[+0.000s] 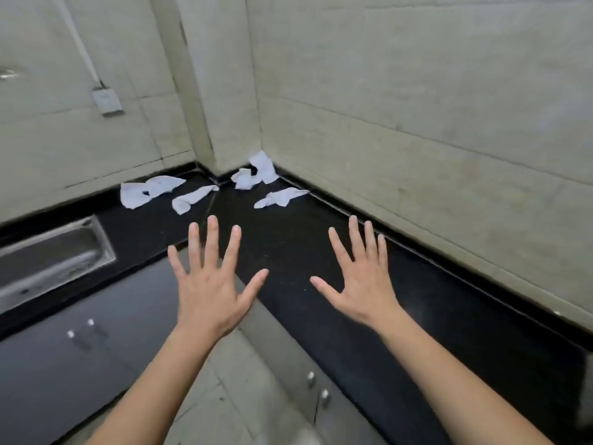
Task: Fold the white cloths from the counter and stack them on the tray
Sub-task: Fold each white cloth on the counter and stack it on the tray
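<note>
- White cloths [146, 191] lie crumpled in the back corner of the black worktop [288, 229], all beyond the fingers [212, 239], none touched.
- Rolled cloth [192, 200] is nearest, just ahead of the left hand [210, 287] fingertips; flat cloth [279, 198] is ahead and left of the right hand [364, 284], near the wall.
- Both hands are backs up, fingers straight and spread wide apart, holding nothing.
- Both forearms reach forward; the right hand is over the worktop, the left over its front edge.
- Metal tray [106, 240] is far left, well apart from the cloths and hands.
</note>
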Demonstrator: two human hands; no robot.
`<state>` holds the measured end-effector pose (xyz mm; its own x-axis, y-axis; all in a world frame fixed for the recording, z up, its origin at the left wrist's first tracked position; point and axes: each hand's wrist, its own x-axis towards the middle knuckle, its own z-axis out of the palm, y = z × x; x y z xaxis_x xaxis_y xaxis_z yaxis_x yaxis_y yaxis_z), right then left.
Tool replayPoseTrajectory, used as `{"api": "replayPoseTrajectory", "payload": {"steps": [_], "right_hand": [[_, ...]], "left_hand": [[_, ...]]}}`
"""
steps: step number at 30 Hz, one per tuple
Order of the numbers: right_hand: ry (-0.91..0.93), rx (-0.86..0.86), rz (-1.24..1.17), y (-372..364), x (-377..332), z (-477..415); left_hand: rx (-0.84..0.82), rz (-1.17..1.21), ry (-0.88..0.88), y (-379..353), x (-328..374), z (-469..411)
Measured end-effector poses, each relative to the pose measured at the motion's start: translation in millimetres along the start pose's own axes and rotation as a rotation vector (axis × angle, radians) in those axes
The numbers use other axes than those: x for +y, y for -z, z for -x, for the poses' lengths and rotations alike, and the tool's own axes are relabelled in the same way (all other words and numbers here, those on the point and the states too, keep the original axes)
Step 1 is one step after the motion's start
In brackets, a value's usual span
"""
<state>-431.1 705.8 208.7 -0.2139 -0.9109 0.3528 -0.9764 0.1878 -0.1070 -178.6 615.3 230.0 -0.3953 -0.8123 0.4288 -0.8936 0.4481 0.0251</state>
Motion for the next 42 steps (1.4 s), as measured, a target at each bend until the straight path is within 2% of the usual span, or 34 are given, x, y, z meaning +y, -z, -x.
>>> {"api": "replayPoseTrajectory", "payload": {"steps": [5,10,15,21,24,29,36,42], "right_hand": [[0.124,-0.021,-0.042,-35,-111,-61],[0.222,-0.043,-0.071,-73,-174,-109],[0.264,-0.086,-0.092,-122,-204,-168],[0.282,-0.13,-0.152,-208,-233,-286],[0.252,-0.217,-0.173,-243,-246,-348],[0.317,-0.296,-0.208,-272,-272,-435],[0.332,-0.49,-0.216,-328,-310,-516],[0.317,-0.619,-0.237,-384,-360,-580]], "left_hand": [[0.047,-0.015,0.138,1,-125,-12],[0.012,-0.015,0.182,-23,-189,-27],[-0.024,-0.043,0.213,-60,-232,-53],[-0.094,-0.122,0.237,-115,-291,-132],[-0.19,-0.14,0.277,-143,-320,-180],[-0.282,-0.158,0.321,-178,-370,-249],[-0.416,-0.081,0.429,-244,-438,-303],[-0.541,-0.052,0.434,-306,-521,-358]]}}
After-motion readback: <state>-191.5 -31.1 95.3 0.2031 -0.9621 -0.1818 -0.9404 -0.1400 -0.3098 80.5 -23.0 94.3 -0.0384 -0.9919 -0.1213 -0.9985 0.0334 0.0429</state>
